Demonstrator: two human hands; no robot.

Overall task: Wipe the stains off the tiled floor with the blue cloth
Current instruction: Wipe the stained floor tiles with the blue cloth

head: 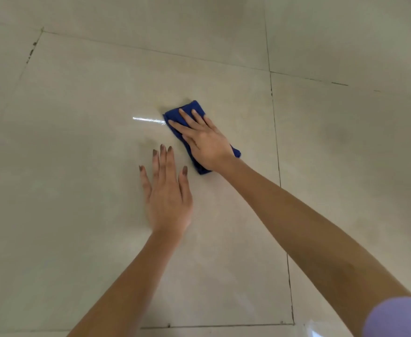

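Observation:
A folded blue cloth [188, 111] lies flat on the beige tiled floor [78, 142], near the middle of a large tile. My right hand [203, 142] presses down on the cloth with fingers spread, covering most of it. My left hand [166, 190] rests flat on the bare tile just left of and nearer than the cloth, fingers apart, holding nothing. A bright wet-looking streak [148, 120] runs leftward from the cloth's far-left corner. No distinct stain shows on the tile.
Dark grout lines [276, 142] run to the right of the cloth and across the far side. Small dark marks sit in the grout at the upper left [32, 51]. A lilac sleeve [398, 317] shows at the bottom right.

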